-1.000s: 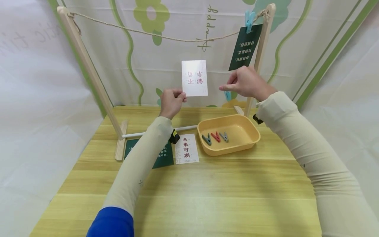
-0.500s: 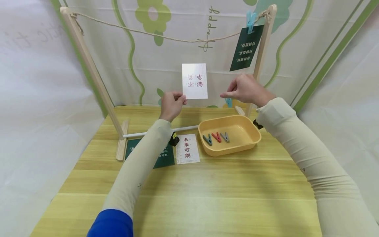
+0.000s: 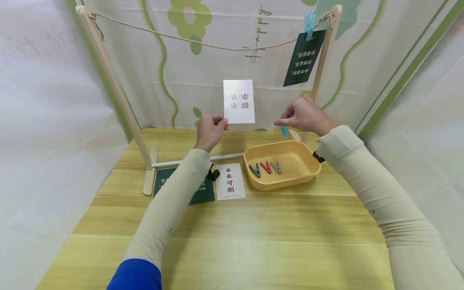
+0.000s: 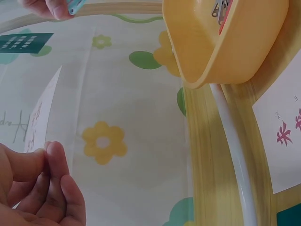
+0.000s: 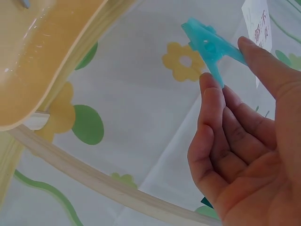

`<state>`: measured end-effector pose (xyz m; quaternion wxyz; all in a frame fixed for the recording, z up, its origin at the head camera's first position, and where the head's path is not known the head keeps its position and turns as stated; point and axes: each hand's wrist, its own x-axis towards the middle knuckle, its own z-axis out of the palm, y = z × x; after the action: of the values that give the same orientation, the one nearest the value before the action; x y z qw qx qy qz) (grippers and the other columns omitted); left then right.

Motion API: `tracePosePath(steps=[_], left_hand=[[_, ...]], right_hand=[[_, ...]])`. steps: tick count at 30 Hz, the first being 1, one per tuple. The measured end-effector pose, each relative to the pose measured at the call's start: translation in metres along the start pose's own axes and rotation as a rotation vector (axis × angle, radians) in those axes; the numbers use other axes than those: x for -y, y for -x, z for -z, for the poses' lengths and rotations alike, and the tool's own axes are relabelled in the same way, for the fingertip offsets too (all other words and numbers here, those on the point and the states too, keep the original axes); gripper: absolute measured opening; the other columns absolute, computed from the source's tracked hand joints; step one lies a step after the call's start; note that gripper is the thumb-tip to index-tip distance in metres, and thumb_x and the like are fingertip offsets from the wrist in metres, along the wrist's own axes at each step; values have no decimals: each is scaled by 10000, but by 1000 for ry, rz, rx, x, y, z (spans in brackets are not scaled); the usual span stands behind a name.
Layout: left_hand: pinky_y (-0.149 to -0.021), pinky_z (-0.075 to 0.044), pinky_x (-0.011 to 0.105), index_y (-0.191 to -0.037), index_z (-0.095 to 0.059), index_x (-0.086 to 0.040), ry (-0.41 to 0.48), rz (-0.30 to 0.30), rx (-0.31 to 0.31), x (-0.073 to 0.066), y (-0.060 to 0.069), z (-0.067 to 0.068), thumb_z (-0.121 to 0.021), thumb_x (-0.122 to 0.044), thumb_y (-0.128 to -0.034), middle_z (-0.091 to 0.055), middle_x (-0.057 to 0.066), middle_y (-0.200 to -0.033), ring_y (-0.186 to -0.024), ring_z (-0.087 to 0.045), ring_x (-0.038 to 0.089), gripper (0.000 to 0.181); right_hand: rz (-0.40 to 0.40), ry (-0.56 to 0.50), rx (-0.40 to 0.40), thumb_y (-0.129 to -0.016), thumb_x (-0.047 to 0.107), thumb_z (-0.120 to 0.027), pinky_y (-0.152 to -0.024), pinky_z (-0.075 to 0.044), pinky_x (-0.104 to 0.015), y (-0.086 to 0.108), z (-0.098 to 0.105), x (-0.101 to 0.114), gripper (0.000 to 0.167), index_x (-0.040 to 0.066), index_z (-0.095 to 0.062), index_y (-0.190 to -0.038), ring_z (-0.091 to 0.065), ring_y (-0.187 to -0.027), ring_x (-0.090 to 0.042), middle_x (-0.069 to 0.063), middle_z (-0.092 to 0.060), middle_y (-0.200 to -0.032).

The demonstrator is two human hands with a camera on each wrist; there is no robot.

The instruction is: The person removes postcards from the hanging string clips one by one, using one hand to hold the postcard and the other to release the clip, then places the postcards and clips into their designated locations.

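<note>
Pinching white card in left fingers, blue clip in right fingers; counting one green card hung far right, two cards left on counter.

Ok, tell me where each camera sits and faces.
Head: on the head, facing forward-down over the yellowish wooden table; left hand, right hand and beige sleeves show.
Left wrist: on that wrist, facing the left hand and its white rectangular card; right hand partly shows.
Right wrist: on that wrist, facing the right hand and its light-blue plastic clip.
Both wrist views share the yellow plastic tray.
</note>
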<state>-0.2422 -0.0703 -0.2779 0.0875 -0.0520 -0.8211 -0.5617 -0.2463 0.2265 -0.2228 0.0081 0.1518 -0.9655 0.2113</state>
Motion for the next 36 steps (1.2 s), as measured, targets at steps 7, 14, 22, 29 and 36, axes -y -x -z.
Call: tracePosePath(steps=[7,14,22,29,36], left_hand=[[-922,-632,337,-1161,-750,28,26,19,7,5,3,0,-646,-46,-1037,-766,170,-1077,-938,-749,214,178],[-883,-636,334,-1123,-769,42,20,14,-10,12,6,1,-658,-33,-1030,-779,191,-1050,-911,-756,233,163],[-924,-626,365,-1155,-762,9,-11,49,4,18,11,2,-653,-70,-1042,-777,180,-1082,-960,-754,241,176],[-938,-623,391,-1169,-755,7,3,53,22,21,15,3,-656,-79,-1042,-770,176,-1093,-955,-749,228,182],[-960,-627,421,-1162,-755,30,42,41,31,20,21,4,-660,-71,-1040,-764,188,-1086,-944,-750,247,185]], right_hand=[[42,45,0,-924,372,-832,-627,-502,-263,2,-10,-5,309,94,-827,-791,-649,-691,-147,-74,-799,-810],[41,25,39,-936,349,-824,-564,-495,-259,4,-18,-11,326,80,-815,-751,-619,-608,-125,-49,-786,-750],[29,29,77,-939,349,-819,-574,-506,-277,7,-26,-15,309,93,-819,-767,-628,-609,-144,-59,-791,-769],[19,57,92,-931,358,-826,-618,-490,-283,8,-31,-17,300,95,-814,-787,-624,-668,-158,-36,-785,-782],[19,55,121,-934,357,-824,-586,-450,-291,10,-36,-21,306,98,-795,-773,-554,-643,-152,-18,-755,-746]])
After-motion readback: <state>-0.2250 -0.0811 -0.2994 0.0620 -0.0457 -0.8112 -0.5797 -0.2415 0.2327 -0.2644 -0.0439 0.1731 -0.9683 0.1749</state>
